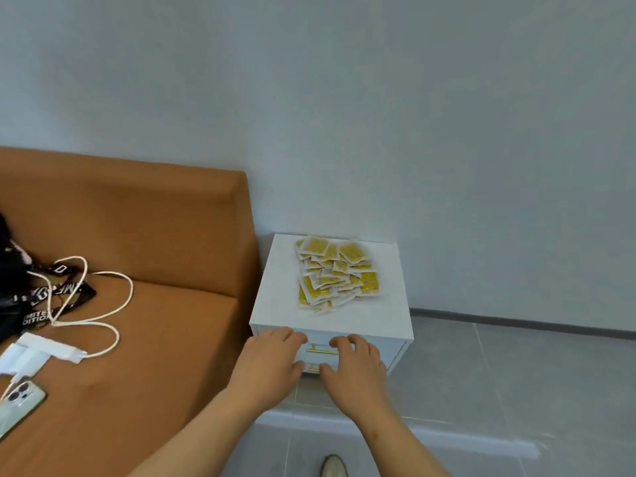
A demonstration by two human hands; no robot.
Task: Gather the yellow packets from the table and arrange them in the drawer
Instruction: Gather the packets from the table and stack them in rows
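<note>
2 hands, left (pixel 272 359) and right (pixel 354 366), touch the top drawer (pixel 318 341) of 2, fingers together and bent; whether they grip is unclear. 1 heap of yellow packets (pixel 335 273), too overlapped to count, lies on the white table (pixel 278 297).

We find the white cabinet (pixel 275 297) boxed in on two sides: the wall (pixel 447 132) runs close behind it; the orange sofa (pixel 155 218) stands just beside its left flank, so we see no passage there. From above the way is open; the heap of yellow packets (pixel 335 273) fills the middle and back of the top, with bare strips along the left, right and front edges. To the right the grey floor (pixel 516 373) gives free approach. In front, our left hand (pixel 272 363) and right hand (pixel 354 370) crowd the drawer fronts; only a narrow gap between them shows the gold handle (pixel 318 350).
</note>
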